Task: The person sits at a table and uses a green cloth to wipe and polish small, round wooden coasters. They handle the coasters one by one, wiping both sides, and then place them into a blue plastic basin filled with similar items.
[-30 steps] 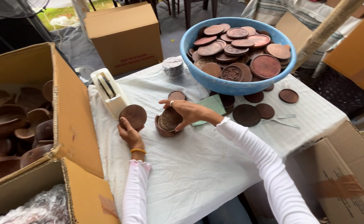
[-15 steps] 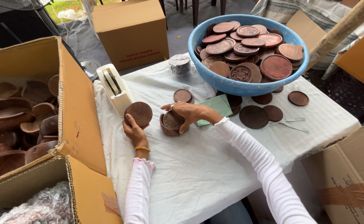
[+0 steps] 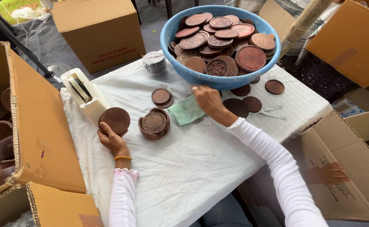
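My left hand point(image 3: 112, 138) holds a plain round brown wooden disc point(image 3: 114, 120) tilted up off the white tablecloth point(image 3: 184, 168). Just right of it lies a small stack of carved wooden discs point(image 3: 154, 123). My right hand point(image 3: 207, 98) is raised over the table, fingers loosely spread and holding nothing, close under the rim of a large blue bowl point(image 3: 218, 79) heaped with several carved discs. A folded green cloth point(image 3: 186, 112) lies beside that hand.
A white tape dispenser point(image 3: 85, 97) stands by my left hand. Loose discs point(image 3: 161, 97) and a foil roll point(image 3: 154, 62) lie on the table. An open cardboard box point(image 3: 33, 126) with wooden bowls is at left; more boxes point(image 3: 98, 31) stand behind and at right.
My right hand has let go of the carved disc stack and moved right and up toward the blue bowl. The left hand still holds its disc. The view has shifted down.
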